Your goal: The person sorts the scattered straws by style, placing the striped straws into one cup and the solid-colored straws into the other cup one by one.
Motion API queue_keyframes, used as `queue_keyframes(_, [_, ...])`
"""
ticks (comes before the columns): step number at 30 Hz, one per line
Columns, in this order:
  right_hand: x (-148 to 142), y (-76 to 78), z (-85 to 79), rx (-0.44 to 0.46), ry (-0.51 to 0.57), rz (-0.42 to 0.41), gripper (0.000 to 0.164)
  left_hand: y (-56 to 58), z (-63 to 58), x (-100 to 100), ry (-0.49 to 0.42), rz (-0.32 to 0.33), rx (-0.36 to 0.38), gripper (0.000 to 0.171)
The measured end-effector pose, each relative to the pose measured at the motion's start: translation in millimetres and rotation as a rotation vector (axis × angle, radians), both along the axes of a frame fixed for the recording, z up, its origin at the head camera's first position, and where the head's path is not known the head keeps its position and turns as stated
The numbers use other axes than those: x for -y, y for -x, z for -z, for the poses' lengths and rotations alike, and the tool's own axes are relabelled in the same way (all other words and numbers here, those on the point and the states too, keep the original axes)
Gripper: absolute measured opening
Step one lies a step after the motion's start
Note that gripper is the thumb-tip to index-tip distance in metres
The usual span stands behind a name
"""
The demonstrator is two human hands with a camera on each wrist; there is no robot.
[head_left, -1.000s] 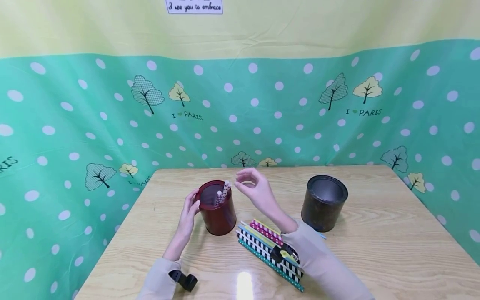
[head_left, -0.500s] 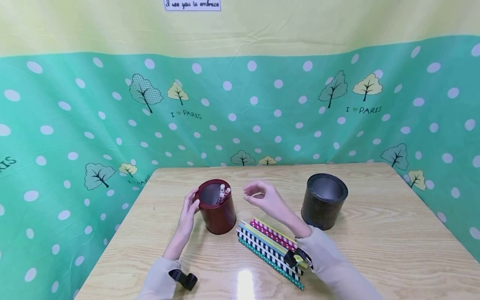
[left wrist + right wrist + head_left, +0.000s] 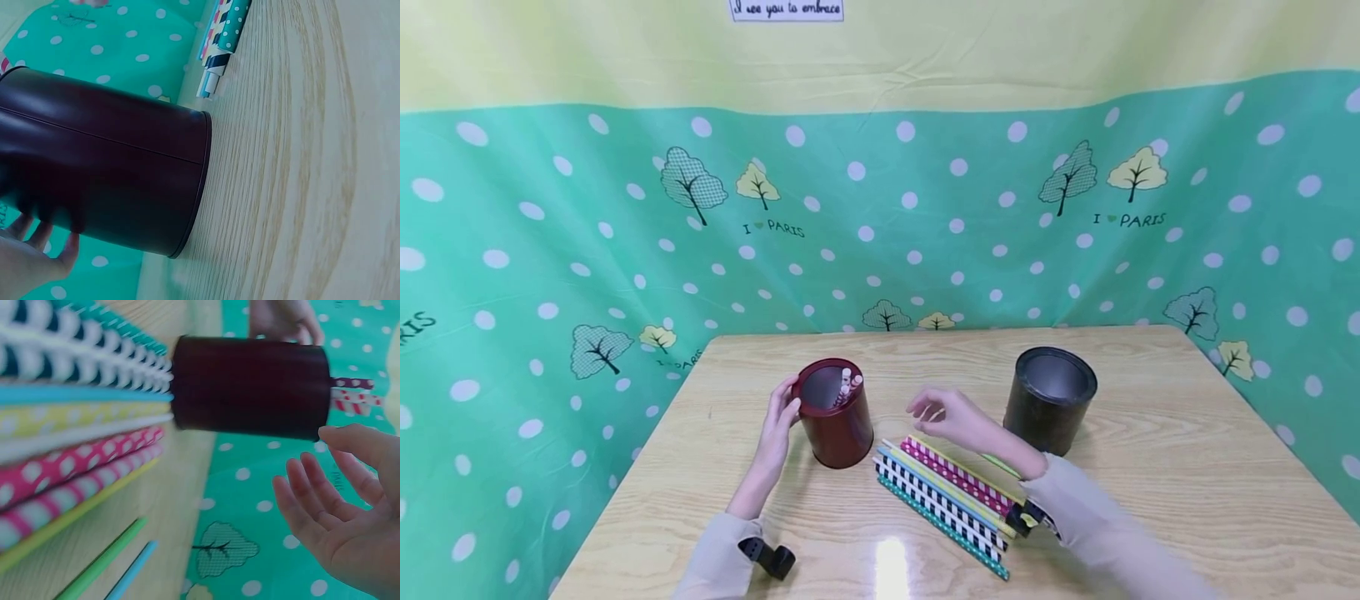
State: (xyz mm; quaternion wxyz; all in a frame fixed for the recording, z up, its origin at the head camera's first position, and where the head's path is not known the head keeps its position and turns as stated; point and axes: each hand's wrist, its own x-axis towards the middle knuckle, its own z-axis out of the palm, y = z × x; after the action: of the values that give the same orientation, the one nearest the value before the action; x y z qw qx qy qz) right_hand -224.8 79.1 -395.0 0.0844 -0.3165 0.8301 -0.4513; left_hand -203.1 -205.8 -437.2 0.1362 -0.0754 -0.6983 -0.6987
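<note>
A dark red can (image 3: 839, 429) stands upright on the table, with several patterned paper straws (image 3: 847, 383) leaning inside it. My left hand (image 3: 777, 425) rests its fingertips against the can's left side near the rim; the left wrist view shows those fingers (image 3: 40, 234) touching the wall without wrapping round it. To the right of the can, my right hand (image 3: 958, 419) hovers above the loose straws (image 3: 940, 496), its fingers loosely bent with nothing between them. Those straws lie side by side: teal, black-and-white, blue, yellow and pink.
A black can (image 3: 1051, 404) stands upright behind my right forearm. A green straw (image 3: 103, 559) and a blue straw (image 3: 131, 572) lie apart from the row in the right wrist view. A polka-dot curtain (image 3: 880, 208) hangs behind the wooden table (image 3: 1150, 417).
My right hand has moved away from the red can, rightward and down, towards the loose straws. The straws inside the can have shifted and settled lower. My left hand has stayed put.
</note>
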Motion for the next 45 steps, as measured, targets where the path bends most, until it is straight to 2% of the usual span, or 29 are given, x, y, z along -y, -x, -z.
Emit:
queue_keyframes(10, [-15.6, 0.7, 23.6, -0.017, -0.119, -0.057, 0.019, -1.1, 3.0, 1.5, -0.003, 0.000, -0.011, 0.042])
queue_keyframes(17, [-20.8, -4.8, 36.0, 0.042, -0.177, -0.063, 0.019, -2.2, 4.6, 1.5, -0.001, -0.004, 0.012, 0.041])
queue_keyframes(36, [-28.1, -5.6, 54.4, 0.029, -0.248, -0.057, 0.019, 0.8, 4.5, 1.7, -0.009, 0.004, -0.006, 0.043])
queue_keyframes(45, [-29.7, -5.8, 60.1, 0.044, -0.277, -0.022, 0.019, 0.9, 4.8, 0.8, -0.014, 0.005, -0.027, 0.044])
